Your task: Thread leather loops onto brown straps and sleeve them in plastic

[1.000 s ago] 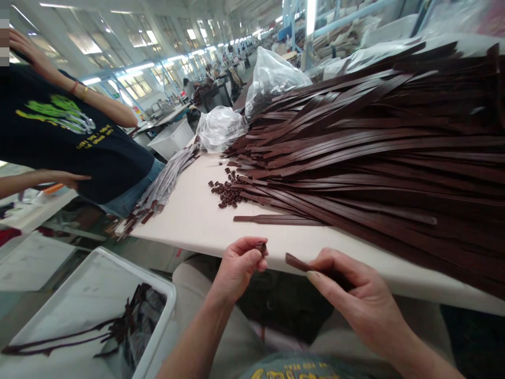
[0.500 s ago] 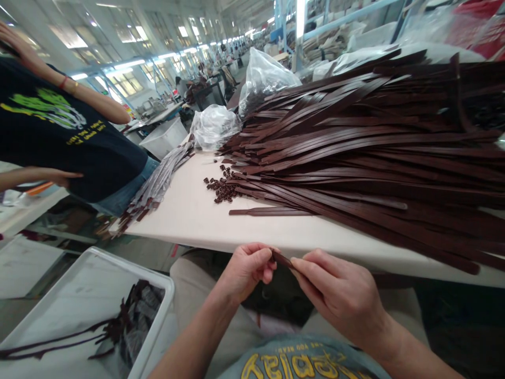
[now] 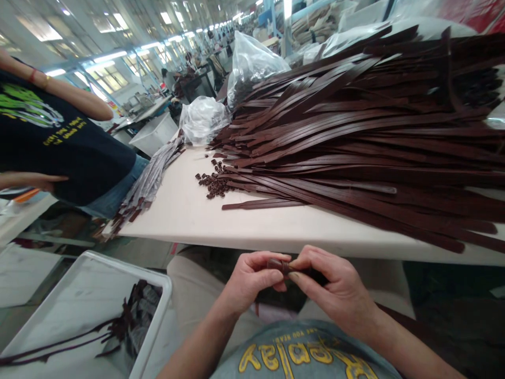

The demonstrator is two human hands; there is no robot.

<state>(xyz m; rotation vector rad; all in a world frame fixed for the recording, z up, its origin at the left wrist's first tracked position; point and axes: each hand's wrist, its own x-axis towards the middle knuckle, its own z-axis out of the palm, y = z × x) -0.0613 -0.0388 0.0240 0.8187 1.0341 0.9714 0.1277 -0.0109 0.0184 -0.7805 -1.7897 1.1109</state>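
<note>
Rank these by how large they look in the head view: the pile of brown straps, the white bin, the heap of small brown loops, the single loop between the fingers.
1. pile of brown straps
2. white bin, cut by the frame and near the camera, so unsure
3. heap of small brown loops
4. single loop

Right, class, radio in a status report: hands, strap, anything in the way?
Left hand pinching small loop. Right hand holding strap end at it. Nothing between them.

Left hand (image 3: 252,279) and right hand (image 3: 335,292) pinching one brown strap (image 3: 282,266) (fingertips touching) below the table edge (image 3: 276,239).
</note>
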